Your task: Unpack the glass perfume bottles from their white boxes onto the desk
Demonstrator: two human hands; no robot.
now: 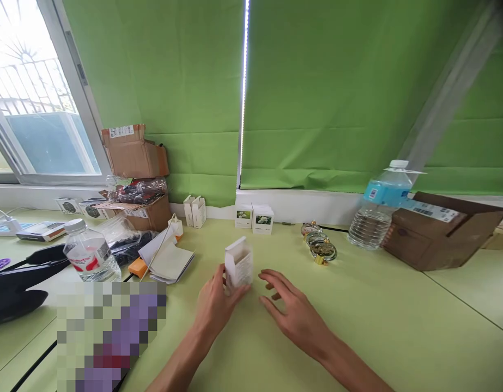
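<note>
The left hand [214, 307] grips a small white carton [238, 264] upright near the middle of the bench [357, 310], its fingers [218, 277] clenched around the carton's lower corner. The right hand [294, 316] sits just beside it, holding nothing, fingers [276, 280] spread and released. Farther left lie folded papers [169, 262] and a water bottle [91, 253]. Toward the back edge are two white boxes [253, 218], brass rings [321, 245], a large water bottle [376, 215] and a cardboard box [437, 234].

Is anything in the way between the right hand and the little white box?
No, nothing visible is: the right hand is open right beside the white box, which the left hand is holding.
</note>
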